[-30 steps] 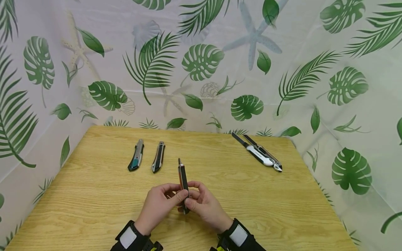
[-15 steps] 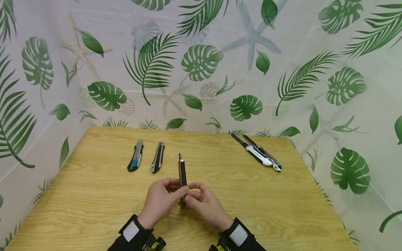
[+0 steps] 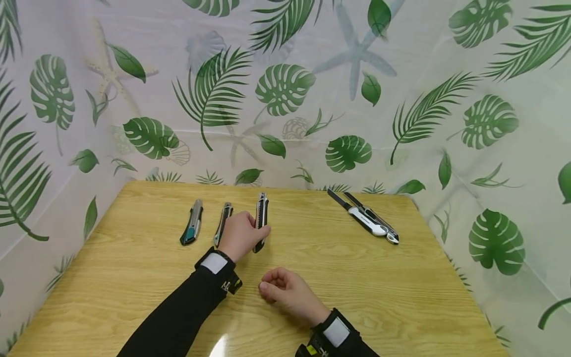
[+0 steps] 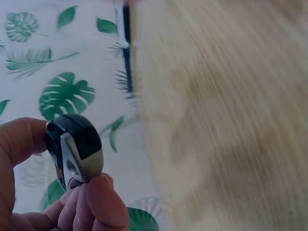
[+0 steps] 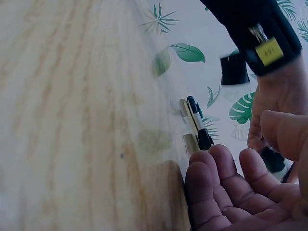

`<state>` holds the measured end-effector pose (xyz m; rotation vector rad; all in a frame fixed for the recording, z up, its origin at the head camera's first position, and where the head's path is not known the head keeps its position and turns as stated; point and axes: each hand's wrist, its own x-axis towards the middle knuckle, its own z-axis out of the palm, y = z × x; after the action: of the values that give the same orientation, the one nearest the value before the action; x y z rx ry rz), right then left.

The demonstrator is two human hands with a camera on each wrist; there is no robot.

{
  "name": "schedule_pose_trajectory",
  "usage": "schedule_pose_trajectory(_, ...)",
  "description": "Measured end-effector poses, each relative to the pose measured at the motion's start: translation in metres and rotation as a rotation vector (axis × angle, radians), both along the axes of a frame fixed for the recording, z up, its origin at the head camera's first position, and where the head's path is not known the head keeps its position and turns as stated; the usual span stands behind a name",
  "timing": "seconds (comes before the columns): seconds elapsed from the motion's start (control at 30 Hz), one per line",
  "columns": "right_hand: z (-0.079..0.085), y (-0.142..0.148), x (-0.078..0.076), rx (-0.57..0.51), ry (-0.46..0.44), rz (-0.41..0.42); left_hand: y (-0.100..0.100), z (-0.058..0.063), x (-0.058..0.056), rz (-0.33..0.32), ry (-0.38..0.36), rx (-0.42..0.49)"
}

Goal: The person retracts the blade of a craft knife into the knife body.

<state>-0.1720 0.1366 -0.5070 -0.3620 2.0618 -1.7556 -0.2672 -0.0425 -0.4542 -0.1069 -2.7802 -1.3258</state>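
Note:
My left hand (image 3: 241, 235) pinches a black and silver utility knife (image 3: 261, 210) between thumb and fingers, over the far middle of the table. In the left wrist view the end of that utility knife (image 4: 79, 147) faces the camera, the thumb on one side and curled fingers on the other. Just left of the hand lies a slim silver and black utility knife (image 3: 225, 218), partly covered by it. My right hand (image 3: 292, 294) is near the middle front, fingers loosely curled and holding nothing; the right wrist view shows its bare fingers (image 5: 225, 161).
A grey utility knife with a teal slider (image 3: 193, 223) lies at the far left. At the back right, a white-handled knife with a long dark blade (image 3: 369, 221) lies beside a slim dark cutter (image 3: 379, 218). A leaf-print cloth (image 3: 285, 89) hangs behind the wooden table (image 3: 348, 287).
My left hand has carried the utility knife forward, away from my right hand, to beside the row of knives. The right hand has let go of it and stays near its earlier place.

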Motion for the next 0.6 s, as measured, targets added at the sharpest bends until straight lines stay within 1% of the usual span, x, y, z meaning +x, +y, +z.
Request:
schedule_pose_trajectory(0.13, -0.003, 0.001, -0.001, 0.038, -0.006, 0.005, 0.006, -0.012, -0.027, -0.007, -0.066, -0.125)
schedule_pose_trajectory(0.2, -0.003, 0.001, -0.002, 0.055, -0.01, 0.007, 0.007, -0.019, -0.038, -0.004, -0.069, -0.18)
schedule_pose_trajectory(0.27, -0.004, 0.001, -0.003, 0.064, -0.013, 0.011, 0.007, -0.023, -0.045, -0.001, -0.069, -0.23)
schedule_pose_trajectory(0.37, -0.004, 0.001, -0.003, 0.07, -0.016, 0.013, 0.007, -0.028, -0.051, 0.001, -0.075, -0.298)
schedule_pose_trajectory(0.43, -0.004, 0.001, -0.003, 0.07, -0.018, 0.012, 0.008, -0.029, -0.053, 0.006, -0.09, -0.335)
schedule_pose_trajectory(0.57, -0.003, 0.001, -0.003, 0.079, -0.016, 0.016, 0.012, -0.03, -0.055, 0.011, -0.12, -0.367)
schedule_pose_trajectory(0.6, -0.002, 0.001, -0.003, 0.081, -0.016, 0.018, 0.013, -0.03, -0.055, 0.011, -0.126, -0.36)
